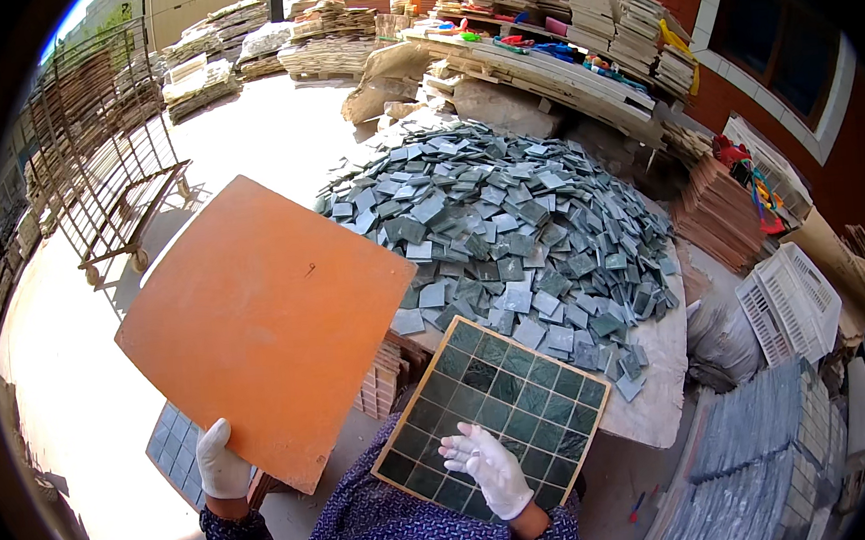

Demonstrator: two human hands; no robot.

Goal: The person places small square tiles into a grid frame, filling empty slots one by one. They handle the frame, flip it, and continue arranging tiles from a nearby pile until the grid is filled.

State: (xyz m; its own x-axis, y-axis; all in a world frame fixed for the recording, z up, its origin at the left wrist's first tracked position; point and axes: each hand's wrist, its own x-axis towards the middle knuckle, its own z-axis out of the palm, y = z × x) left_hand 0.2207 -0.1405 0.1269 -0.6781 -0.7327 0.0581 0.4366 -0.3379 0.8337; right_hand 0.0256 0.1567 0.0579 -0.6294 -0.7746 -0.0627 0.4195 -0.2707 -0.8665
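My left hand (pixel 221 460), in a white glove, grips the lower edge of a large square orange board (pixel 266 322), thumb on its face. The board is tilted up on the left. On my lap lies a shallow wooden-edged tray (pixel 533 350), filled with dark green square tiles (pixel 495 378) in a neat grid. Over its lower part hovers my gloved right hand (pixel 492 470), palm partly up and fingers spread, holding nothing. Whether it touches the tiles I cannot tell. Partly hidden behind the board is a grid of blue-grey tiles (pixel 172 444).
A big heap of loose grey-green tiles (pixel 510 224) lies ahead on a slab. White plastic crates (pixel 788 302) and stacked tile sheets (pixel 751 448) stand at right. A metal cart (pixel 109 162) is at far left, and stone stacks (pixel 331 41) line the back.
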